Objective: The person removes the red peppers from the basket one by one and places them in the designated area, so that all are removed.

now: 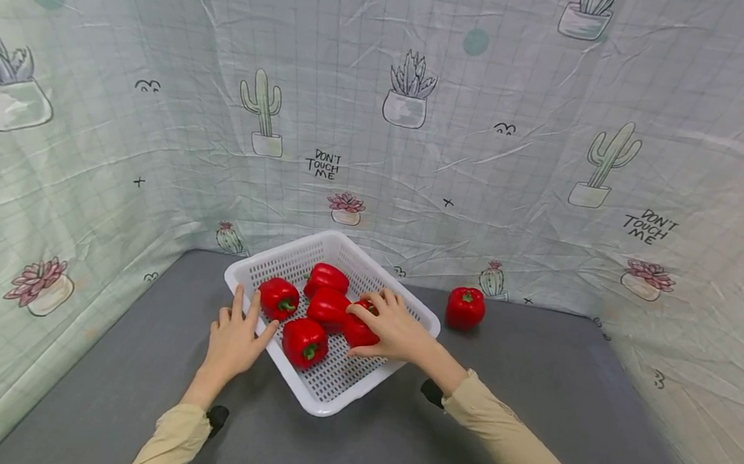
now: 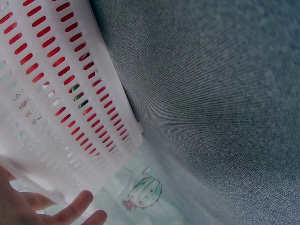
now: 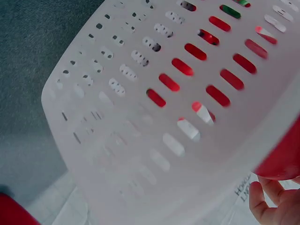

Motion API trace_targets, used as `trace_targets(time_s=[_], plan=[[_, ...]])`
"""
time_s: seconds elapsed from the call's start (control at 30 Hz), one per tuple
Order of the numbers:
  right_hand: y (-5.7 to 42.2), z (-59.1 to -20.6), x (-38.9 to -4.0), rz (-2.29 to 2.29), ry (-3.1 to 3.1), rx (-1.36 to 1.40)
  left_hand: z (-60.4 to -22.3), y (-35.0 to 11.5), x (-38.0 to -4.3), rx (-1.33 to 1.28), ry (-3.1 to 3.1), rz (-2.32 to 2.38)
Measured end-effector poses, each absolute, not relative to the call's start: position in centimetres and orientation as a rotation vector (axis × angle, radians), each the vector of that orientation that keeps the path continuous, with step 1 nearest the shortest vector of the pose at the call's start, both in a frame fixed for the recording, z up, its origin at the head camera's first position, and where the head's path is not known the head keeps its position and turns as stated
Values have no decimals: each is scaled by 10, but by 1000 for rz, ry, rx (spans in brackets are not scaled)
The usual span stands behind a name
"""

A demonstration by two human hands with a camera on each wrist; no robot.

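A white perforated plastic basket [image 1: 321, 407] sits at an angle on the dark grey table, with several red bell peppers lying in it, one of them at its near-left side [image 1: 305, 343]. My right hand [image 1: 396, 330] reaches in over the right rim, its fingers and thumb curled round a red bell pepper [image 1: 356, 331]. That bell pepper [image 3: 283, 157] shows above the rim in the right wrist view, fingers beside it. At the left rim, my left hand [image 1: 234, 340] has its fingers spread, fingertips right at the edge. In the left wrist view, its fingers [image 2: 70, 209] appear beside the basket wall.
Another red bell pepper [image 1: 465, 308] stands on the table right of the basket. A fabric backdrop [image 1: 461, 158] printed with cacti hangs behind and along both sides of the grey tabletop [image 1: 518, 398].
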State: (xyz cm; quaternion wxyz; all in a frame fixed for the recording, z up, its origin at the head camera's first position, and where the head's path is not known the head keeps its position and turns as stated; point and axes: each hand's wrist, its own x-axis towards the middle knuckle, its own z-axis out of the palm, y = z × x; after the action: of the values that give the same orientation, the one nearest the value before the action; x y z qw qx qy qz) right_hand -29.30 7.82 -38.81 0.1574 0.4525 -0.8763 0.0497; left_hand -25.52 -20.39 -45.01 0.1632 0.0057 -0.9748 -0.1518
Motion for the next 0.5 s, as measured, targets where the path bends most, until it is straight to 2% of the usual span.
trace_targets(time_s=[0.5], plan=[[104,-374,-282,350,-2505,1253,-449,-204,-255,17,-2783,-437]])
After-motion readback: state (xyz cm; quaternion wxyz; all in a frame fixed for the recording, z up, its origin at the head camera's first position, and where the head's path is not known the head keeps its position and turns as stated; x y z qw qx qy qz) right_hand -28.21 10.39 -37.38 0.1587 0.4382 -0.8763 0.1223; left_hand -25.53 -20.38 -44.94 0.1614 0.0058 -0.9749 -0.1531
